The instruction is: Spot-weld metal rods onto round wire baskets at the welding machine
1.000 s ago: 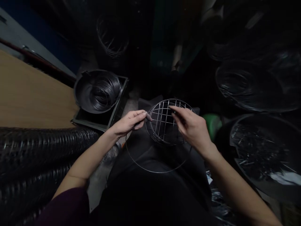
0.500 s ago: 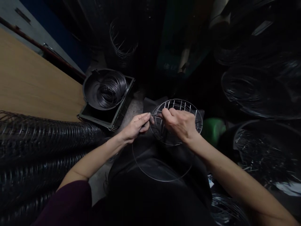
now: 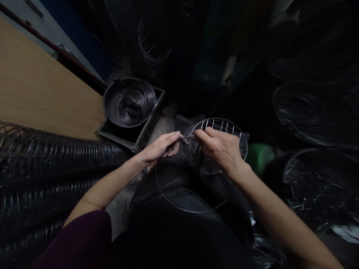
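A thin wire ring (image 3: 193, 212) hangs in a loop over my dark-covered lap, its upper part held between my two hands. My left hand (image 3: 164, 146) pinches the wire between thumb and fingers. Just to the right, my right hand (image 3: 220, 147) is closed on the same wire, its fingertips close to the left thumb. Beneath and behind the right hand lies a round wire rack (image 3: 243, 147) with parallel bars, partly hidden by that hand. Whether the ring's ends meet between my fingers is too small to tell.
Left of centre, a basin (image 3: 113, 106) holding a wire coil (image 3: 140, 102) sits on a dark crate (image 3: 137, 144). Stacked wire rings (image 3: 70, 149) fill the left side. At right are a green object (image 3: 260, 155) and a bin of wire pieces (image 3: 316, 190).
The view has shifted slightly, moving surroundings to the right. My hands are a little farther apart, with more wire showing between them. Both still grip the ring.
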